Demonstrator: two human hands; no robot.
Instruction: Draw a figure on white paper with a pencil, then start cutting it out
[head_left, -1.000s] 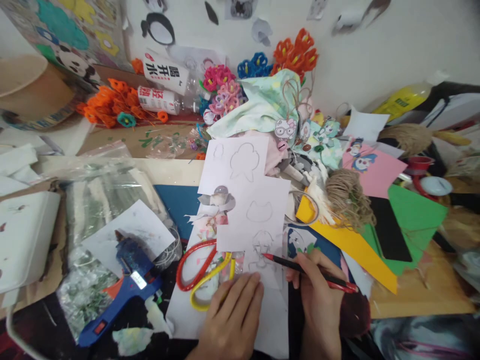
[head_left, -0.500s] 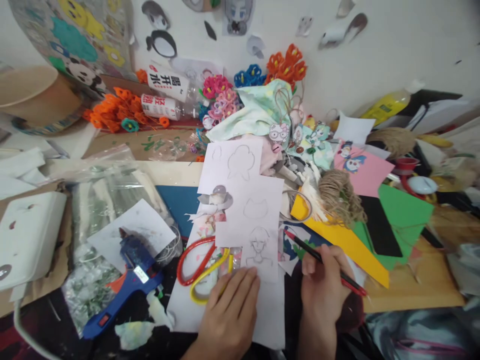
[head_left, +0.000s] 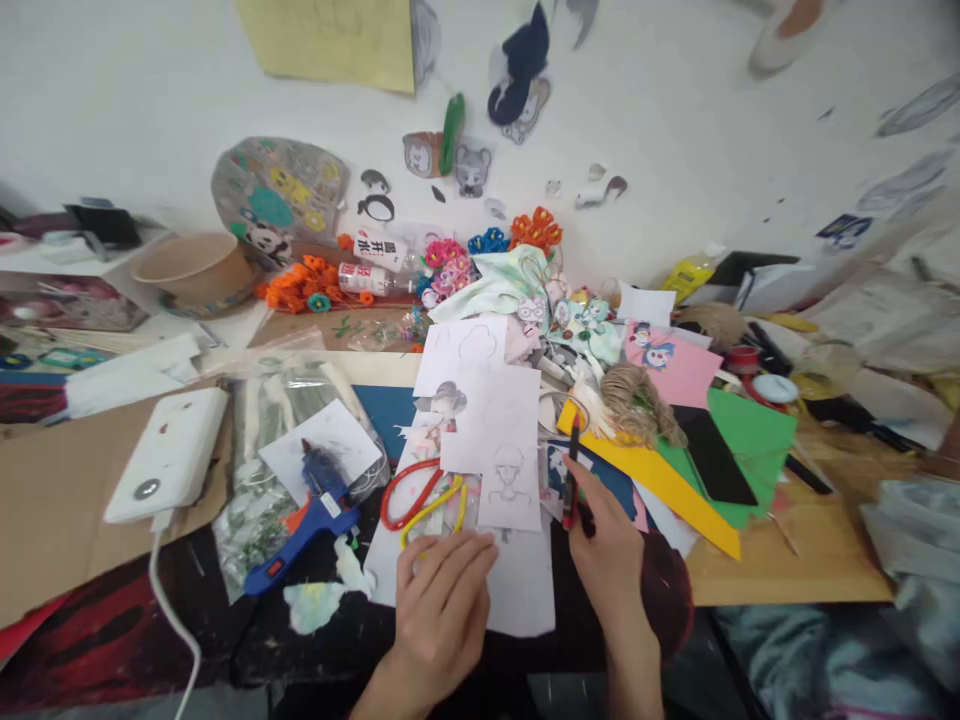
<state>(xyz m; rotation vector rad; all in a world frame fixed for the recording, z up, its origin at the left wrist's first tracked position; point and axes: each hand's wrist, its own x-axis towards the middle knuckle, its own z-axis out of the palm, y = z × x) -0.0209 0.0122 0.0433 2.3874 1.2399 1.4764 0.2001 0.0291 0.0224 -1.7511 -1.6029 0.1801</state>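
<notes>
Loosely bent, the fingers of my left hand [head_left: 444,595] rest at the lower edge of a white sheet [head_left: 517,595], by a yellow loop [head_left: 459,500] and a red loop [head_left: 391,500]. Nothing shows in that hand. My right hand [head_left: 606,545] holds a black pen with red ends [head_left: 572,470], which stands nearly upright right of the papers. A smaller sheet with a pencilled head and shoulders [head_left: 510,470] lies on top. Above it is a sheet with a faint cloud-like outline [head_left: 478,345]. A cut-out figure with a hat [head_left: 444,398] lies at their left.
To the left lie a blue glue gun [head_left: 319,520] and a white corded device [head_left: 169,455]. On the right are a yellow strip [head_left: 667,490], twine [head_left: 634,400], a black phone [head_left: 716,455] and green paper [head_left: 769,435]. Flowers and bottles [head_left: 371,280] line the wall.
The view has tilted up and drawn back. In my right hand the pen has turned from slanting to nearly upright. My left hand's fingers, flat on the paper before, are now more bent.
</notes>
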